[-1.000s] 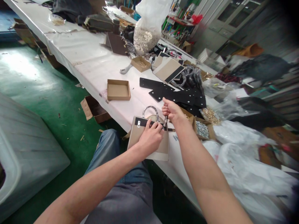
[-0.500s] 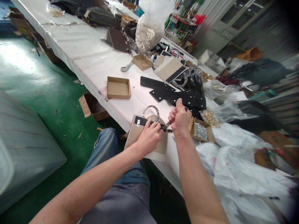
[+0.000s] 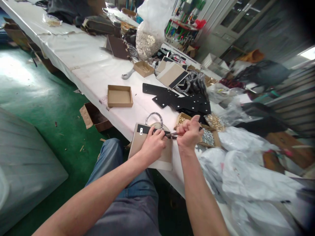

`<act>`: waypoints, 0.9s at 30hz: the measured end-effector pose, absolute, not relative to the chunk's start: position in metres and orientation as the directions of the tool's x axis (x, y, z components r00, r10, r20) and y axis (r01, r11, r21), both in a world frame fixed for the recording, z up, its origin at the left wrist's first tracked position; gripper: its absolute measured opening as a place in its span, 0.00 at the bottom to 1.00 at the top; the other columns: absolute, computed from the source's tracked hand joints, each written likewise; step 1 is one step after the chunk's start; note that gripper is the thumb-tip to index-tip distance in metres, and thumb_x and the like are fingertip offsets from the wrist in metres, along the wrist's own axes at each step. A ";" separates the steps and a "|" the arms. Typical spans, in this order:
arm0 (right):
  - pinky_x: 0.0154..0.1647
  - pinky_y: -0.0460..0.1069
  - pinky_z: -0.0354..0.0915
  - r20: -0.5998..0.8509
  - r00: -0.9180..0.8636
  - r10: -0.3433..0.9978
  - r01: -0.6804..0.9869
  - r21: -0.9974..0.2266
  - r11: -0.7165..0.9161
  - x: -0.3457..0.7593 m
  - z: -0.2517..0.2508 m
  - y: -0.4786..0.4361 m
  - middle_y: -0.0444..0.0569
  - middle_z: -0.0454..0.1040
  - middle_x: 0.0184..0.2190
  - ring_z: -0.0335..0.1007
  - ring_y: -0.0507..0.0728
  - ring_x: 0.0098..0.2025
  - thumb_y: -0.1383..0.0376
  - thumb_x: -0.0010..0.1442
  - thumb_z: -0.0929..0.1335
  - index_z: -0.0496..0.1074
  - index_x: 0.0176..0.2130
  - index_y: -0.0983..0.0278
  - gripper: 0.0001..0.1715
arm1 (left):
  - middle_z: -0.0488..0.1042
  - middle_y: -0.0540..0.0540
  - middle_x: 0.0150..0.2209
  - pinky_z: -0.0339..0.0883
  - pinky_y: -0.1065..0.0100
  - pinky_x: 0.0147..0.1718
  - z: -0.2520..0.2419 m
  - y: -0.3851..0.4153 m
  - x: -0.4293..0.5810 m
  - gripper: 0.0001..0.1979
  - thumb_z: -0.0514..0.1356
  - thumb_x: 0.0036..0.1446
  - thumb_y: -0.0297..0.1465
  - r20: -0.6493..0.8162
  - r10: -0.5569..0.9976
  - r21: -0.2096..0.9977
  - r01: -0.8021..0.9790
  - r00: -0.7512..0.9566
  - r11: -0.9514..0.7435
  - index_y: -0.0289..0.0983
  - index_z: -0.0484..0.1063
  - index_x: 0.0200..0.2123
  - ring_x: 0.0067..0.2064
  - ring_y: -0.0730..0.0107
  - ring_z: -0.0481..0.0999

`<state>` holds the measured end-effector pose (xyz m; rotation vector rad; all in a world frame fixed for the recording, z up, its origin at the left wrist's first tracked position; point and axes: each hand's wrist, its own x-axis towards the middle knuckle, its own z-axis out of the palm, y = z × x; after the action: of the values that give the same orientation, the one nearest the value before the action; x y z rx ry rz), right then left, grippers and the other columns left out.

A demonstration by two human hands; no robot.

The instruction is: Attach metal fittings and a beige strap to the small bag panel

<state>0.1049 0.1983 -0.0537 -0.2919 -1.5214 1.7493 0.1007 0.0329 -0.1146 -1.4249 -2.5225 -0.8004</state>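
Observation:
A beige handbag panel (image 3: 137, 144) with a black strip and a silver chain handle lies at the near edge of the white table (image 3: 88, 62). My left hand (image 3: 153, 146) presses on it with fingers curled at the black strip. My right hand (image 3: 189, 133) is closed in a fist round a thin metal tool (image 3: 172, 134), whose tip points left at the strip beside my left fingers.
Small boxes of gold and silver hardware (image 3: 209, 136) sit right of my right hand. Black punched strips (image 3: 182, 101), an empty cardboard tray (image 3: 119, 96), more beige panels (image 3: 172, 74) and a bag of metal pieces (image 3: 146, 41) lie farther back. White plastic bags (image 3: 246, 177) fill the right.
My right hand has turned the tool from upright to lying sideways, and has dropped closer to the left hand. The left hand stays on the panel.

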 end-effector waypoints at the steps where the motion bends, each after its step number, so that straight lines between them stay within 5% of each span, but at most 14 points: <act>1: 0.15 0.47 0.45 0.308 -0.664 0.681 -0.414 -0.910 0.009 0.108 -0.048 0.202 0.36 0.46 0.21 0.41 0.48 0.19 0.37 0.72 0.79 0.52 0.26 0.59 0.46 | 0.77 0.37 0.60 0.51 0.40 0.80 -0.114 0.033 0.101 0.10 0.64 0.76 0.30 0.369 0.759 0.374 0.833 -0.537 0.408 0.37 0.81 0.56 0.66 0.48 0.73; 27: 0.15 0.46 0.45 0.317 -0.687 0.653 -0.363 -0.929 0.070 0.089 -0.067 0.188 0.36 0.50 0.20 0.46 0.48 0.17 0.40 0.73 0.79 0.56 0.24 0.59 0.44 | 0.76 0.36 0.60 0.51 0.40 0.80 -0.123 0.034 0.099 0.09 0.65 0.76 0.30 0.392 0.743 0.380 0.831 -0.542 0.406 0.35 0.80 0.55 0.67 0.49 0.71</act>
<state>0.0894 0.1882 -0.0670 -0.2962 -1.6005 1.7179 0.0990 0.0338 -0.1234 -1.4101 -2.4957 -0.8171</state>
